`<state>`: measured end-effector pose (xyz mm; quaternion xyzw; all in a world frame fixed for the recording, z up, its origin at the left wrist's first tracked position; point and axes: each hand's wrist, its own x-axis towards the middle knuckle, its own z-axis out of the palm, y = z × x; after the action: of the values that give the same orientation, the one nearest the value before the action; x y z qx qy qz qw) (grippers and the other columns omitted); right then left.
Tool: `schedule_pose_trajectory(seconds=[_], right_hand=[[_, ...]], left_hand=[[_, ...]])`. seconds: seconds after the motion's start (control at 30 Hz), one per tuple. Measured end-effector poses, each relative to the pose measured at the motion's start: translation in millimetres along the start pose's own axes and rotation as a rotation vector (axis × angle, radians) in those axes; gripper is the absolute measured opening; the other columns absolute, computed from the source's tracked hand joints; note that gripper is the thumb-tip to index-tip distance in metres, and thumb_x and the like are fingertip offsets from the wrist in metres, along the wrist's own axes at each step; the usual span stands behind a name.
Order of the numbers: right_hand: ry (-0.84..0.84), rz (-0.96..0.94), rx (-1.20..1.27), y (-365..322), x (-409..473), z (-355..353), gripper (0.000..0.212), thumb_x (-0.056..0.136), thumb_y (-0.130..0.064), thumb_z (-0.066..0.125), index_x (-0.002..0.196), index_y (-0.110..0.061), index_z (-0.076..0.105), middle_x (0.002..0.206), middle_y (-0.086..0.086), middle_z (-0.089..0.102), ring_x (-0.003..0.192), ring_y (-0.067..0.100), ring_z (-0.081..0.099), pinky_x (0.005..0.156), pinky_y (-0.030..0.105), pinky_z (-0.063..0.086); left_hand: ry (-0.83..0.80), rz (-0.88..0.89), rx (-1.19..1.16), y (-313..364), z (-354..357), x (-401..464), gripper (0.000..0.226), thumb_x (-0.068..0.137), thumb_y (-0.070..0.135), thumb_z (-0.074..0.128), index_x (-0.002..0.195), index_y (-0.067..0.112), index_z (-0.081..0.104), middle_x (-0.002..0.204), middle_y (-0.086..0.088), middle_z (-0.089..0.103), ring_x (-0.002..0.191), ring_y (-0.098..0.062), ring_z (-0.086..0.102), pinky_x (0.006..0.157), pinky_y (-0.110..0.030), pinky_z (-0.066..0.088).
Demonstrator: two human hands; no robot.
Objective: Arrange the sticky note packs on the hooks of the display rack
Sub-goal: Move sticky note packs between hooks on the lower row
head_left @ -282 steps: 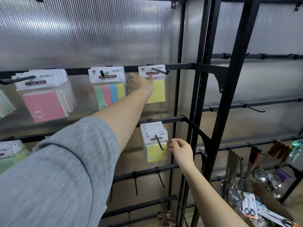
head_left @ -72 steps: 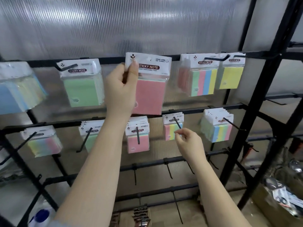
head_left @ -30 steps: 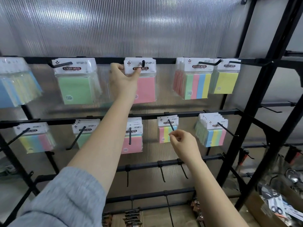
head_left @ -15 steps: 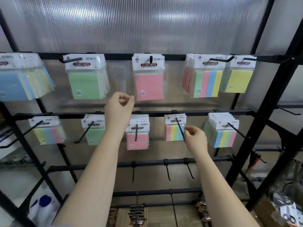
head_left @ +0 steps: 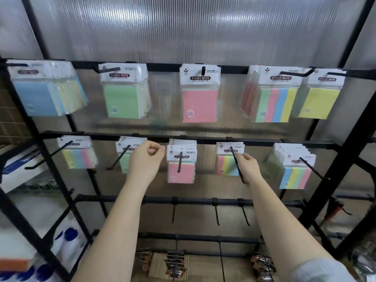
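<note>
On the top rail of a black display rack (head_left: 203, 68), a pink sticky note pack (head_left: 199, 94) is now hanging by itself on its hook, square to the viewer and touched by nothing. A second ago the left hand (head_left: 144, 162) was still up there at that pack's header card; it is now coming down, hovering in front of the middle rail with fingers curled loosely into the palm and holding nothing. It is partly covering a small green pack (head_left: 124, 157) on the hook behind it.

The right hand (head_left: 248, 166) is staying where it has been for the last couple of seconds, at the long black hook (head_left: 237, 163) carrying a small rainbow-striped pack (head_left: 227, 159). Its fingertips are pinched near the hook's wire just in front of that pack; whether they are gripping the wire or the pack's edge cannot be told.

Other packs are hanging along both rails: blue, green, striped and yellow above; striped, pink and striped below. Three hooks on the third rail (head_left: 203, 201) are standing bare.

Judging from this, the pink pack's placement looks finished, and the freed left hand is probably heading for another pack or helping the right hand with the striped one.
</note>
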<state>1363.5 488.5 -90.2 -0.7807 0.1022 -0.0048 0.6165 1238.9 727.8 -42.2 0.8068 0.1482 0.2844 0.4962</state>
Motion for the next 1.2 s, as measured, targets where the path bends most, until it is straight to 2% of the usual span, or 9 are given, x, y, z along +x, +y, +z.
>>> schedule_pose_trajectory(seconds=[0.1,0.17,0.23,0.3,0.6,0.73,0.87,1.0,1.2], right_hand=[[0.086,-0.011,0.023,0,1,2,0.049,0.092,-0.028,0.053,0.135,-0.005,0.047,0.127,0.011,0.056,0.105,0.026,0.056,0.078,0.03,0.044],[0.103,0.002,0.046,-1,-2,3,0.042,0.09,-0.026,0.053,0.125,-0.002,0.053,0.109,0.013,0.06,0.088,0.024,0.055,0.069,0.03,0.04],[0.059,0.038,0.101,-1,-6,3,0.028,0.09,-0.024,0.051,0.099,0.001,0.059,0.085,0.011,0.054,0.067,0.02,0.045,0.057,0.028,0.033],[0.01,0.073,0.149,0,-6,2,0.021,0.091,-0.023,0.05,0.078,-0.007,0.056,0.074,0.009,0.052,0.062,0.018,0.042,0.055,0.028,0.031],[0.015,-0.079,-0.075,-2,-26,-15,0.019,0.097,-0.018,0.046,0.089,-0.009,0.059,0.074,0.006,0.057,0.065,0.018,0.052,0.052,0.025,0.037],[0.09,-0.153,-0.137,4,-44,-18,0.031,0.095,-0.016,0.041,0.065,-0.011,0.038,0.061,0.007,0.038,0.058,0.017,0.033,0.054,0.029,0.024],[0.18,-0.158,-0.069,12,-71,-18,0.04,0.096,-0.014,0.039,0.058,-0.014,0.028,0.055,0.0,0.029,0.053,0.016,0.025,0.051,0.03,0.019],[0.259,-0.215,-0.133,12,-92,-20,0.045,0.1,-0.02,0.036,0.057,-0.013,0.026,0.054,0.001,0.032,0.053,0.016,0.028,0.05,0.033,0.02],[0.288,-0.235,-0.138,8,-117,-22,0.047,0.102,-0.025,0.034,0.056,-0.015,0.029,0.055,-0.001,0.037,0.053,0.015,0.032,0.049,0.032,0.022]], left_hand=[[0.003,0.008,0.026,-2,-4,-2,0.013,0.089,0.024,0.059,0.076,0.026,0.056,0.076,0.007,0.061,0.079,-0.02,0.064,0.061,-0.026,0.041],[0.007,0.011,0.033,-3,-5,-3,0.011,0.089,0.024,0.058,0.079,0.025,0.057,0.078,0.006,0.062,0.079,-0.02,0.064,0.06,-0.026,0.04],[0.005,0.002,0.025,-5,-4,-3,0.008,0.089,0.024,0.058,0.081,0.023,0.058,0.078,0.004,0.063,0.079,-0.02,0.063,0.061,-0.027,0.042],[-0.003,-0.018,0.002,-8,-3,-4,0.009,0.089,0.024,0.058,0.08,0.024,0.058,0.077,0.004,0.063,0.079,-0.021,0.063,0.065,-0.03,0.046],[-0.055,-0.069,0.035,-21,4,-6,0.007,0.091,0.026,0.057,0.087,0.021,0.059,0.084,0.004,0.065,0.084,-0.02,0.065,0.069,-0.028,0.046],[-0.114,-0.115,0.143,-27,17,0,0.022,0.094,0.023,0.049,0.108,0.014,0.063,0.109,0.0,0.064,0.103,-0.017,0.057,0.081,-0.026,0.039],[-0.198,-0.154,0.143,-27,32,6,0.037,0.097,0.021,0.044,0.132,0.009,0.051,0.133,-0.004,0.054,0.12,-0.019,0.05,0.093,-0.027,0.036],[-0.207,-0.162,0.169,-27,41,9,0.04,0.098,0.021,0.046,0.135,0.009,0.043,0.129,-0.006,0.054,0.113,-0.019,0.052,0.084,-0.026,0.036],[-0.153,-0.239,0.136,-36,50,10,0.028,0.094,0.018,0.05,0.12,0.006,0.048,0.114,-0.008,0.055,0.093,-0.017,0.046,0.077,-0.027,0.035]])
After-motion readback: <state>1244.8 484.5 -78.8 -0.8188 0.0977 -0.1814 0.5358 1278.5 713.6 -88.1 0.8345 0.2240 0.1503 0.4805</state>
